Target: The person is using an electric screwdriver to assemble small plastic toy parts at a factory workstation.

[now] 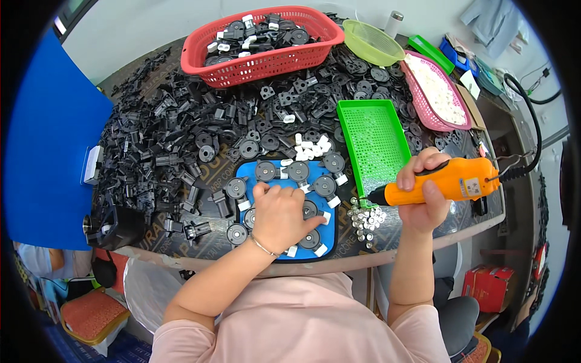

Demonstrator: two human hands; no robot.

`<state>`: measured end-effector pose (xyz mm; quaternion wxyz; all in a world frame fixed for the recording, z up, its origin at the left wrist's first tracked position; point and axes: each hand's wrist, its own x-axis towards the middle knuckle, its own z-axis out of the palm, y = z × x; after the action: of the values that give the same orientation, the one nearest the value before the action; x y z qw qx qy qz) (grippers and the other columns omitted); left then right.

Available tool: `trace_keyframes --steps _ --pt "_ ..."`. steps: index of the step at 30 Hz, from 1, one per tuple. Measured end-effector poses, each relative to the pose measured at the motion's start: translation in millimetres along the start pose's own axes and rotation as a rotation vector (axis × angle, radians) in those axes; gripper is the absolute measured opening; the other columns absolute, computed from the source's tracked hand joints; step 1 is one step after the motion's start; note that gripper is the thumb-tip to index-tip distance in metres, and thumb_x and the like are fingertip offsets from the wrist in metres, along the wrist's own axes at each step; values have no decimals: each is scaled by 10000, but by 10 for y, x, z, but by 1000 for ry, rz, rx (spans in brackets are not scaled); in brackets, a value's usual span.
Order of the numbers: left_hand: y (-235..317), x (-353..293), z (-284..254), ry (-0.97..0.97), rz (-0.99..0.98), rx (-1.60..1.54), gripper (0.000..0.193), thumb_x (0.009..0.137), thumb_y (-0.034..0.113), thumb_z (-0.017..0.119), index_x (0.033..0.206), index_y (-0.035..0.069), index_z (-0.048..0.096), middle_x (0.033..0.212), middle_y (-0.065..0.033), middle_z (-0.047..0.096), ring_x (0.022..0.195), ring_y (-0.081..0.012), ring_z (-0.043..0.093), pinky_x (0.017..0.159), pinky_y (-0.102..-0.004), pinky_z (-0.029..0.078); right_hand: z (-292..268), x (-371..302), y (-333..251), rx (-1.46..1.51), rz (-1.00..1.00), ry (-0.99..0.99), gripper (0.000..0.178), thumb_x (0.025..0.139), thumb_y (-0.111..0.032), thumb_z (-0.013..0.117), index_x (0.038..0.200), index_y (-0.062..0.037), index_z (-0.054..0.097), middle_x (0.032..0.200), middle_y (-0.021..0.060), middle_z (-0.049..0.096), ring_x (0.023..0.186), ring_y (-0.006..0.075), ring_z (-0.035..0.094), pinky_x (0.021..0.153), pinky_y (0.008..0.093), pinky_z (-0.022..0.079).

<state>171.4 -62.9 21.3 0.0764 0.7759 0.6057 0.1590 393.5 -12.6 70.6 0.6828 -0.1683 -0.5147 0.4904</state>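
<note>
My right hand [425, 187] is wrapped round an orange electric screwdriver [463, 179] with a black nose and a coiled cable. Its nose points left, over the near corner of a green perforated tray [347, 133]. Just below that nose lies a pile of small silver metal caps [366, 228]. On a blue mat [272, 256], several black round wheel parts [298, 171] with white tabs are set out in rows. My left hand [281, 212] rests over the middle ones, thumb stretched toward a white tab [326, 218]. The other fingers bend down, their tips partly hidden.
Loose black plastic parts [163, 127] cover much of the table's left and back. A red basket [266, 74] of black parts stands behind, beside a yellow-green sieve [370, 45]. A pink basket [417, 100] holds white pieces. More white pieces [311, 147] lie behind the mat.
</note>
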Motion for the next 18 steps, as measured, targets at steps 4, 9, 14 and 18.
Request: trace_keyframes --steps 4,9,14,18 --pt "5 -16 -27 83 4 -45 447 576 434 786 785 68 636 803 -68 594 839 -230 548 850 -414 304 -34 9 8 2 3 8 286 788 -152 621 1002 -32 473 925 98 448 669 167 512 616 272 437" --pt "-18 -49 6 85 -6 -151 433 566 392 800 832 81 660 856 -50 583 900 -222 520 877 -420 279 -40 41 22 2 -22 23 278 790 -142 614 1000 -31 469 928 101 450 668 167 511 619 273 438" --pt "5 -57 64 94 11 -145 405 580 356 796 856 82 683 815 -33 576 862 -225 512 886 -427 274 -73 75 66 0 -45 34 277 792 -131 612 1006 -30 468 932 102 455 668 167 509 619 274 437" --pt "18 -101 79 127 26 -153 396 591 349 792 862 77 693 809 -32 578 846 -219 504 885 -423 275 -93 87 94 -11 -52 39 278 792 -124 614 1010 -30 471 930 101 462 672 169 510 619 281 438"
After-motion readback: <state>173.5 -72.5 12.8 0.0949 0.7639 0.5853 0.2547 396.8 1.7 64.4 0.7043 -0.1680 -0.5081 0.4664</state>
